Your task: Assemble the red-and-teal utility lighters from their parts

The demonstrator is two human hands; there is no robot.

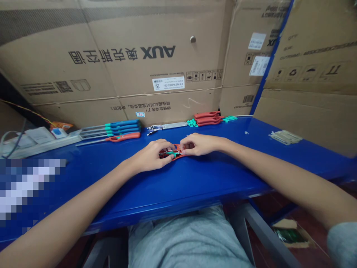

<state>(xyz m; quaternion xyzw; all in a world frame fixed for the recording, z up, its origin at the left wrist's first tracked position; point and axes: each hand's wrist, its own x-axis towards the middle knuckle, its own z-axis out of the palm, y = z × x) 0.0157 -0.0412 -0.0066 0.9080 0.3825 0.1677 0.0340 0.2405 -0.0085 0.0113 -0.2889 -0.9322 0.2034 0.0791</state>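
An orange-red plastic handle shell (176,159) lies on the blue table in front of me, its inside facing up. Within it I see a green part (174,153) and thin wires, partly covered by my fingers. My left hand (152,155) grips the shell's left end, thumb on the near side and fingers on the far side. At the right end my right hand (199,144) is closed, with thumb and forefinger pinched at the shell by the wires. Whatever small piece sits between those fingertips is too hidden to make out.
Blue-handled rod tools (125,127) and an orange-handled one (125,137) lie at the back left, beside a power strip (47,144). Behind my hands are metal rods with wires (174,125), green pieces (192,123) and red handle shells (208,119). Pale strips (286,137) lie right. Cardboard (125,82) walls the back.
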